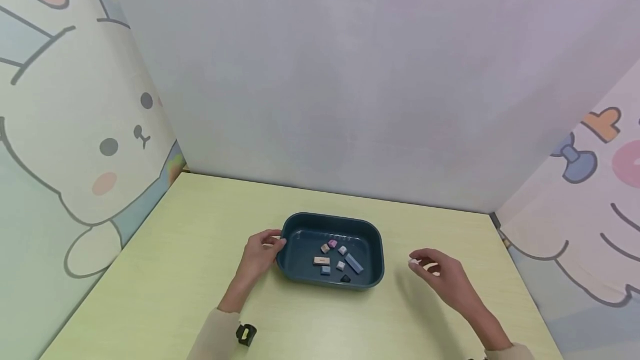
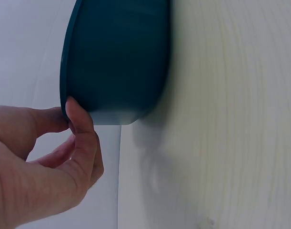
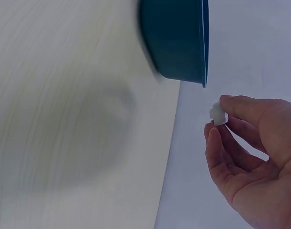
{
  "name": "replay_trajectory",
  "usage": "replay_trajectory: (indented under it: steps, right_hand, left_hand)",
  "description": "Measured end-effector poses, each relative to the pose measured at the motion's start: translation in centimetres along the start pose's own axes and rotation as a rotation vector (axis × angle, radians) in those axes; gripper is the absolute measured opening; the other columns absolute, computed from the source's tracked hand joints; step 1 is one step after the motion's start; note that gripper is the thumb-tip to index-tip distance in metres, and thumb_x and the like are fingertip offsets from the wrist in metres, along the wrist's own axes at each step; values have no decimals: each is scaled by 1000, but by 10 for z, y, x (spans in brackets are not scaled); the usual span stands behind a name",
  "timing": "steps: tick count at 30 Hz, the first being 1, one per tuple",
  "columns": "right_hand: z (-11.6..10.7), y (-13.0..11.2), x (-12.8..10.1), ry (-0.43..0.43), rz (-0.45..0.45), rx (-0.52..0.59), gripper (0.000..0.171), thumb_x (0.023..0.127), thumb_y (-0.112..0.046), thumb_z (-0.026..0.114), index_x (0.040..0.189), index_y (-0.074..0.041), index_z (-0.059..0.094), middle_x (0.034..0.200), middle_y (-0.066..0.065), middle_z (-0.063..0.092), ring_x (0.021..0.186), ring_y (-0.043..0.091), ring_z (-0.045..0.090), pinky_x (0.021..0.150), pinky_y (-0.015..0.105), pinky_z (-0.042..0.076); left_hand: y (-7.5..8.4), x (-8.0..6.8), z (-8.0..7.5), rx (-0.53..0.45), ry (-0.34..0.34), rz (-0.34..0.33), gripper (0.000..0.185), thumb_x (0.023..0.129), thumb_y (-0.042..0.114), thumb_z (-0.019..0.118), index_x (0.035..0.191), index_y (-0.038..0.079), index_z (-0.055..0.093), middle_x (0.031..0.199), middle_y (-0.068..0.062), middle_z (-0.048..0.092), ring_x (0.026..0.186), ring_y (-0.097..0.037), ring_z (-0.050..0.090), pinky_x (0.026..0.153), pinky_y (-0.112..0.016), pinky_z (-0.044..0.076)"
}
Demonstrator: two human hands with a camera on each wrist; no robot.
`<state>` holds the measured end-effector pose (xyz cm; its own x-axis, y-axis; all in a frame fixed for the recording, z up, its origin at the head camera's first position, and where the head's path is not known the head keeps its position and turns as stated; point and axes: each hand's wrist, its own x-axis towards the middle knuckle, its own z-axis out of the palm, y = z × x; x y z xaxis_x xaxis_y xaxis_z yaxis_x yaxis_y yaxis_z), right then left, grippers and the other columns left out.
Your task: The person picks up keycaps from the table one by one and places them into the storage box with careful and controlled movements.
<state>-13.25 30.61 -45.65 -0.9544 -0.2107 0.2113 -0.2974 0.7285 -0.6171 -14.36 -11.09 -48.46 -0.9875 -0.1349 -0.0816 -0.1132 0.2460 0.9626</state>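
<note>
A dark teal tray [image 1: 301, 249] with rounded corners lies near the middle of the table. My left hand [image 1: 256, 261] pinches its left rim, the thumb inside the edge and fingers outside, as the left wrist view [image 2: 55, 162] also shows. Right of the tray, my right hand [image 1: 446, 279] is raised over the table and pinches a small white keycap [image 3: 218, 114] between thumb and fingertips. Inside the tray lie several small keycaps: a pink one [image 1: 332, 243], a tan one [image 1: 325, 248], a long blue-grey one [image 1: 354, 264], a wide peach one [image 1: 321, 260] and a black one [image 1: 345, 278].
The pale yellow-green table [image 1: 210, 210] ends at a grey-white wall hanging [image 1: 320, 99] behind. Cartoon-printed panels [image 1: 75, 154] stand along the left and right sides. A black band [image 1: 246, 334] sits by the left sleeve.
</note>
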Motion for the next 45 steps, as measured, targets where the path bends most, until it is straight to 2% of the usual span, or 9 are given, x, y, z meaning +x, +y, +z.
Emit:
replay_trajectory:
  steps: [15,30,45]
  right_hand:
    - [9,-13,16,-7,-74,13,20,93,-14,78,112,-9,74,102,-4,72,87,6,65,74,26,56]
    - [20,-26,32,-36,-114,58,21,93,-14,77,113,-7,74,104,-3,72,88,10,66,74,27,56]
    - [29,-37,46,-75,-130,24,22,90,-11,80,111,-5,74,101,0,72,88,13,66,75,27,57]
  left_hand:
    - [-1,0,1,5,1,6,30,98,7,69,125,-5,67,97,-15,69,78,-31,68,58,-26,53]
    - [3,-1,0,7,-3,-2,29,98,7,68,125,-6,67,96,-15,68,77,-31,67,63,-40,58]
    - [0,0,1,5,-4,7,30,98,7,69,125,-5,67,96,-15,68,76,-29,68,62,-39,58]
